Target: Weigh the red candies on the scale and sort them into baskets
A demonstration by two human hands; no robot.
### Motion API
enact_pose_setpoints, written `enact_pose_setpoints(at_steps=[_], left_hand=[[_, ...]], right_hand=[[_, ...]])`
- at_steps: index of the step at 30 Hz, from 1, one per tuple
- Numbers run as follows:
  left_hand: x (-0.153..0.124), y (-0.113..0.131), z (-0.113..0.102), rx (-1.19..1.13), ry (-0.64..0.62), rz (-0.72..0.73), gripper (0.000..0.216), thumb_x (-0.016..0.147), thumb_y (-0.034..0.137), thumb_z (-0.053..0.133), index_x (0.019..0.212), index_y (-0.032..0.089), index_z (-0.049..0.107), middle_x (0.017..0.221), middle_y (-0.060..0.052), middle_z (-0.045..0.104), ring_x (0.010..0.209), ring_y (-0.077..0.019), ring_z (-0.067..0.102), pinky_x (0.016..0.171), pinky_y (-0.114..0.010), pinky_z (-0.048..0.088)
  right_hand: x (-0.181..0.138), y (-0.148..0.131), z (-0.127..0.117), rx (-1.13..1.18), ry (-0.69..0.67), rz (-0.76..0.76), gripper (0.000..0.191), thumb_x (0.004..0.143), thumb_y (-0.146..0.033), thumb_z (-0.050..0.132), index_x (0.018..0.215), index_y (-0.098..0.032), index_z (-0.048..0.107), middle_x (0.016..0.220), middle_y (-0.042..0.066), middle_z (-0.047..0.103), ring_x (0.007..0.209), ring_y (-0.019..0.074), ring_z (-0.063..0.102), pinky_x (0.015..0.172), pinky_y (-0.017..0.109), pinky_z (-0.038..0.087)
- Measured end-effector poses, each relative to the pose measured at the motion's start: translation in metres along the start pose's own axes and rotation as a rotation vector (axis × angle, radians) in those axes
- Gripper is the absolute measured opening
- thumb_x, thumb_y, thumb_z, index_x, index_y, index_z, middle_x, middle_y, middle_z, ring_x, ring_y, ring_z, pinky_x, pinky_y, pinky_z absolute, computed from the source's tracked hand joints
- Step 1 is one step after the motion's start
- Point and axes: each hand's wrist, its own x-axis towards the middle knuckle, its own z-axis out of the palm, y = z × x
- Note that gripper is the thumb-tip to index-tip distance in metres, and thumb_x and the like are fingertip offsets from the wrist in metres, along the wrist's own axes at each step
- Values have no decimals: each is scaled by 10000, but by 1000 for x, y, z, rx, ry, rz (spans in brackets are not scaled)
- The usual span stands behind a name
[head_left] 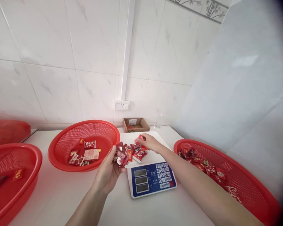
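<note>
My left hand (109, 171) is closed around a few dark red wrapped candies (120, 155), held at the left edge of the scale's white pan. My right hand (149, 142) pinches a bright red candy packet (141, 140) above the pan. Several red and white candy packets (139, 154) lie on the pan between my hands. The digital scale (153, 180) has a blue panel with number keys and three small displays, whose readings are too faint to make out.
A red plastic basket (56, 157) with a few packets stands left of the scale. Another red basket (36, 163) is at the far left, and a third (254, 185) holding many packets is on the right. Behind the scale are a cardboard box (145, 125) and a clear bottle (158, 121).
</note>
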Motion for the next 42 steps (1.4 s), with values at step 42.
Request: enact_pose_setpoints(at_steps=[42], left_hand=[[8, -19, -4, -33, -11, -167, 312, 834, 419, 548, 1047, 194, 589, 920, -56, 688, 694, -152, 669, 547, -270, 582]], right_hand=[[-55, -78, 17, 97, -117, -168, 131, 747, -269, 546, 638, -200, 571, 610, -31, 580, 574, 113, 523, 537, 224, 371]])
